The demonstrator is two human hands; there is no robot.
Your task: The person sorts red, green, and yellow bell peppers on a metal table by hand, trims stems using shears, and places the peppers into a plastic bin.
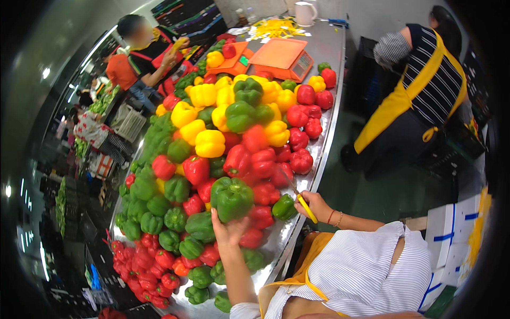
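Note:
My left hand grips a large green bell pepper, stem end facing up, above the heap. In my right hand is a pair of yellow-handled scissors, its blades pointing towards the red peppers. Just beside the scissors, a smaller green bell pepper lies near the table edge. Around my hands spreads a mixed pile of red bell peppers, yellow bell peppers and green bell peppers. A blurred red patch covers part of the pile's middle.
Two orange weighing scales stand at the far end of the metal table, near yellow strips and a white kettle. One person stands at the far left side; another, in a yellow apron, bends at right. White boxes are stacked behind me.

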